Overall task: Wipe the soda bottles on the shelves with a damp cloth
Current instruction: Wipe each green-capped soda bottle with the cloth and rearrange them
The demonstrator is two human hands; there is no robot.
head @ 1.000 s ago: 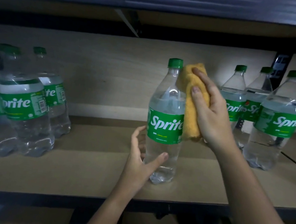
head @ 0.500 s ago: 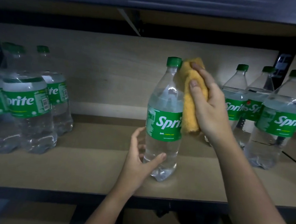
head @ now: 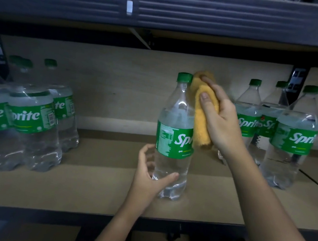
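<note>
A clear plastic soda bottle with a green cap and green Sprite label stands upright near the front edge of the tan wooden shelf board, alone in the middle of it. The left hand holds this bottle low down, the thumb across its front just above the base and the fingers curled toward its left side. The right hand grips a folded yellow-orange cloth and presses it against the right side of the bottle, from beside the cap down to the label; two fingertips lie on the outer face of the cloth.

To the left of the held bottle, well apart, a cluster of matching Sprite bottles stands on the same board. To its right, behind the right hand and forearm, three more Sprite bottles stand close together. Above the held bottle runs the dark ribbed metal beam of the upper shelf.
</note>
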